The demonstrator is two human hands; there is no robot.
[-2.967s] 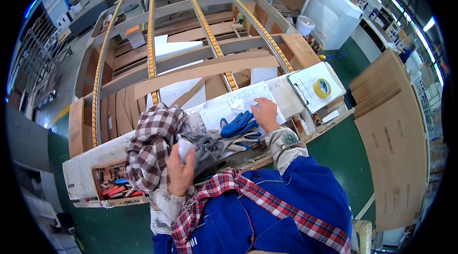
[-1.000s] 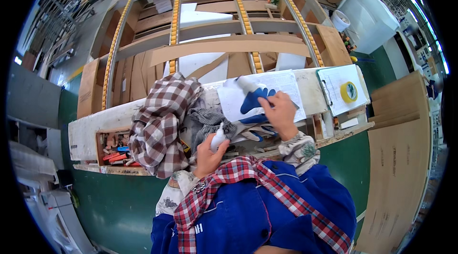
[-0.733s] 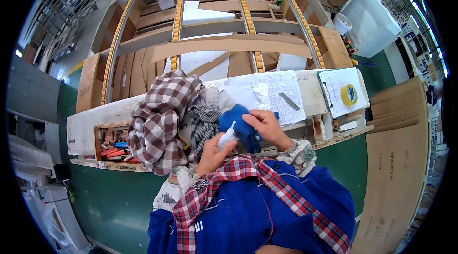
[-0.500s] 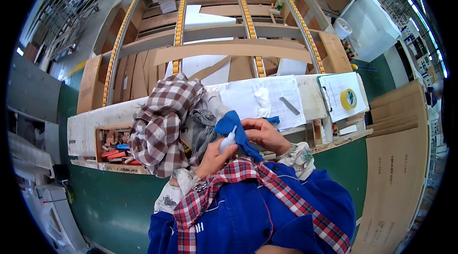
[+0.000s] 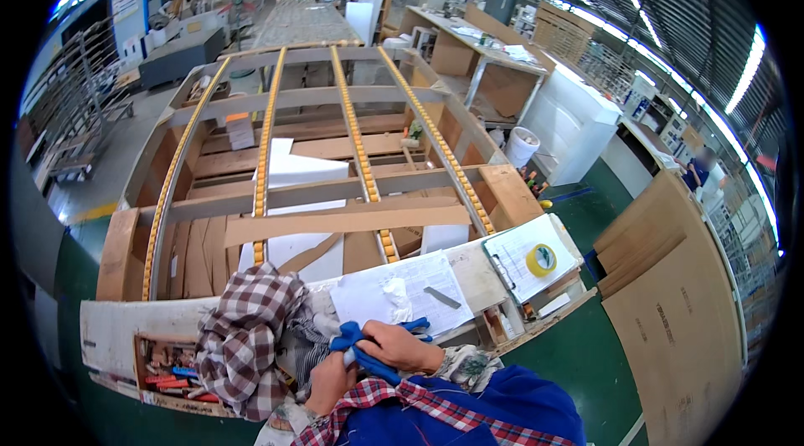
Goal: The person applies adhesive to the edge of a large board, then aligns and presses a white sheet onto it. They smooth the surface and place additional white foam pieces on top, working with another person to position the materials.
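My left hand [image 5: 330, 381] is closed around a small white squeeze bottle [image 5: 349, 357], of which only a little shows between my hands. My right hand [image 5: 402, 347] grips a blue cloth [image 5: 347, 335] that is bunched over the bottle's tip and hides its nozzle. Both hands meet just above the near edge of the worktop. Left of them lies a heap of brown-and-white checked fabric [image 5: 247, 320], with striped grey fabric [image 5: 311, 355] beside it. Another bit of blue cloth [image 5: 417, 325] shows behind my right hand.
Printed sheets [image 5: 444, 278] with a grey metal strip [image 5: 441, 297] lie beyond my hands. To the right, a clipboard [image 5: 502, 274] carries yellow tape [image 5: 541, 259]. A tool compartment [image 5: 142, 371] is at the left. Roller rails [image 5: 360, 149] stretch away ahead; cardboard sheets [image 5: 670, 320] stand right.
The view has tilted up, showing more of the hall. My right hand has come over to the bottle with the blue cloth, covering the nozzle that showed before.
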